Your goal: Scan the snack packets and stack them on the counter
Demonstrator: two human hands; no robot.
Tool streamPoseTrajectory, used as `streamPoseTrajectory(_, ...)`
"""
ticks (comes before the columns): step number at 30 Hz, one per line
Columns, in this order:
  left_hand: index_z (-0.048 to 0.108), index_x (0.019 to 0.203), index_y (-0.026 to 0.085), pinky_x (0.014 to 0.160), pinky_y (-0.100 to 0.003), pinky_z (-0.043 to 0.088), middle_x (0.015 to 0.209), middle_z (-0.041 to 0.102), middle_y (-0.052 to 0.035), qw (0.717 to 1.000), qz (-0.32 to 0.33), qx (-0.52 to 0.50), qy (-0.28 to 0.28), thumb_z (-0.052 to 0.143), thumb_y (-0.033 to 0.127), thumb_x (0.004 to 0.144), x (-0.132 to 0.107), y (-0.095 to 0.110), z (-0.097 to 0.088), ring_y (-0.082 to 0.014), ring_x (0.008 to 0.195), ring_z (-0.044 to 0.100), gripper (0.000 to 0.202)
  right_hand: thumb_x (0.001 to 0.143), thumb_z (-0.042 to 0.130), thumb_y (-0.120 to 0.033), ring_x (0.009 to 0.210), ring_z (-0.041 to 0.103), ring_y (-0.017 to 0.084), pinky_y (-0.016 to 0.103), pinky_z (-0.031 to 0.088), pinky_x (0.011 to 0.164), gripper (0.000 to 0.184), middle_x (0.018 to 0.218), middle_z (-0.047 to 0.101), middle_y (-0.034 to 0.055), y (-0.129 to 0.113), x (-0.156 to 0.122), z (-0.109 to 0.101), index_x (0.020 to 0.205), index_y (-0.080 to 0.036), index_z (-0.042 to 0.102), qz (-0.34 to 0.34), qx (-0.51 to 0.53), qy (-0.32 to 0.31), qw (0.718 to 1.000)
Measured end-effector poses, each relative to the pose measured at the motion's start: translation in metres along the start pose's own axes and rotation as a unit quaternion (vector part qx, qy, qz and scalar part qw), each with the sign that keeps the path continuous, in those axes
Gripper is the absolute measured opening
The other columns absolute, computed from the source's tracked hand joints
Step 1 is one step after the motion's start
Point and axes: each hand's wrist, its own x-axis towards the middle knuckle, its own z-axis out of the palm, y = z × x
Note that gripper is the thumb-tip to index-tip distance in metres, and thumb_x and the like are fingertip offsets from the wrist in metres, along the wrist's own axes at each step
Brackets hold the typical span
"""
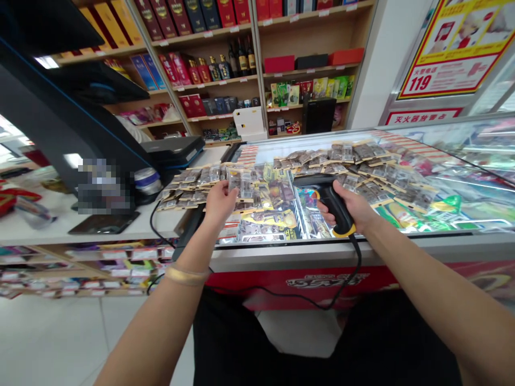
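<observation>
My right hand (pixel 350 206) grips the handle of a black and yellow barcode scanner (pixel 326 197), its head pointing left over the freezer's glass lid (pixel 442 177). Its black cable (pixel 306 303) loops down in front of the freezer. My left hand (pixel 219 201) pinches a small flat snack packet (pixel 234 179) at the edge of several rows of similar packets (pixel 362 161) spread across the glass. A gold band (pixel 185 276) sits on my left wrist.
A white counter (pixel 40 228) to the left carries a black register stand (pixel 60 128) and a dark flat device (pixel 103 223). Wooden shelves (pixel 241 80) with boxes and bottles fill the back wall. A red and yellow poster (pixel 454 48) hangs at right.
</observation>
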Motion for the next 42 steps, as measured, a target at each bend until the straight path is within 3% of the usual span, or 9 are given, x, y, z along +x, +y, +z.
streamPoseTrajectory(5,0.058,0.108,0.016,0.05,-0.021,0.036,0.054,0.056,0.0074,0.99,-0.106,-0.092,-0.017,0.067,0.017,0.08,-0.018,-0.005,-0.027,-0.0109,0.045,0.047,0.03,0.092,0.057,-0.065,0.046,0.045,0.011,0.022,0.041,0.042,0.049,0.064,0.054,-0.0007,0.009,0.015,0.024,0.103,-0.017,0.062,0.016,-0.007,-0.04,0.999)
streamPoseTrajectory(10,0.054,0.095,0.017,0.048,-0.019,0.041,0.051,0.053,0.0078,0.972,-0.174,-0.156,0.009,0.066,0.012,0.084,-0.024,-0.003,-0.027,-0.0093,0.042,0.049,0.017,0.096,0.053,-0.062,0.045,0.047,0.011,0.021,0.042,0.041,0.048,0.064,0.055,-0.0003,0.012,0.015,0.025,0.107,-0.016,0.062,0.033,-0.013,-0.023,0.999)
streamPoseTrajectory(14,0.054,0.096,0.016,0.061,-0.024,0.055,0.06,0.06,0.0053,0.965,-0.186,-0.178,0.046,0.07,0.011,0.084,-0.02,-0.005,-0.02,-0.0103,0.051,0.06,0.021,0.097,0.051,-0.061,0.043,0.047,0.011,0.021,0.042,0.039,0.048,0.063,0.055,-0.0006,0.014,0.012,0.022,0.112,-0.017,0.062,0.039,-0.014,0.001,0.999)
streamPoseTrajectory(22,0.065,0.104,0.014,0.065,-0.027,0.058,0.119,0.069,-0.0118,0.995,-0.087,-0.029,0.05,0.079,0.02,0.075,-0.015,-0.021,-0.013,-0.0122,0.067,0.069,0.032,0.099,0.049,-0.06,0.042,0.049,0.012,0.021,0.043,0.038,0.049,0.06,0.056,-0.0003,0.015,0.012,0.028,0.112,-0.015,0.064,0.032,-0.011,0.012,0.999)
streamPoseTrajectory(26,0.067,0.113,0.014,0.064,-0.028,0.056,0.114,0.073,-0.0113,0.994,-0.1,0.034,0.034,0.074,0.028,0.078,-0.008,-0.025,-0.013,-0.0159,0.066,0.07,0.038,0.103,0.04,-0.057,0.039,0.048,0.011,0.02,0.041,0.037,0.049,0.057,0.055,-0.0007,0.011,0.011,0.036,0.108,-0.013,0.064,0.043,-0.01,0.029,0.999)
streamPoseTrajectory(30,0.069,0.113,0.017,0.079,-0.035,0.057,0.115,0.074,-0.0102,0.987,-0.068,0.133,0.055,0.071,0.042,0.08,-0.005,-0.025,-0.018,-0.0236,0.083,0.074,0.042,0.104,0.04,-0.057,0.038,0.047,0.01,0.019,0.041,0.036,0.051,0.057,0.055,-0.0013,0.007,0.009,0.041,0.102,-0.013,0.063,0.053,-0.021,0.038,0.998)
streamPoseTrajectory(37,0.066,0.122,0.019,0.105,-0.053,0.049,0.124,0.066,-0.0179,0.957,-0.016,0.273,0.095,0.063,0.044,0.085,-0.025,0.006,-0.027,-0.0379,0.12,0.061,0.045,0.099,0.05,-0.062,0.039,0.048,0.01,0.02,0.041,0.037,0.05,0.056,0.056,-0.002,0.009,0.008,0.038,0.104,-0.014,0.063,0.029,-0.012,0.016,0.999)
streamPoseTrajectory(39,0.066,0.121,0.019,0.106,-0.05,0.048,0.12,0.064,-0.017,0.958,0.048,0.254,0.123,0.063,0.04,0.084,-0.029,0.016,-0.022,-0.0357,0.118,0.06,0.043,0.099,0.049,-0.062,0.04,0.047,0.01,0.02,0.042,0.038,0.05,0.057,0.056,-0.002,0.006,0.003,0.031,0.106,-0.015,0.063,0.019,-0.006,0.006,1.0)
streamPoseTrajectory(42,0.067,0.116,0.018,0.099,-0.042,0.052,0.113,0.065,-0.0119,0.975,0.107,0.168,0.1,0.063,0.036,0.085,-0.029,0.031,-0.002,-0.0242,0.089,0.064,0.036,0.097,0.051,-0.064,0.041,0.046,0.01,0.02,0.041,0.038,0.05,0.06,0.055,-0.0023,-0.003,-0.011,0.009,0.107,-0.016,0.062,-0.008,0.003,0.018,1.0)
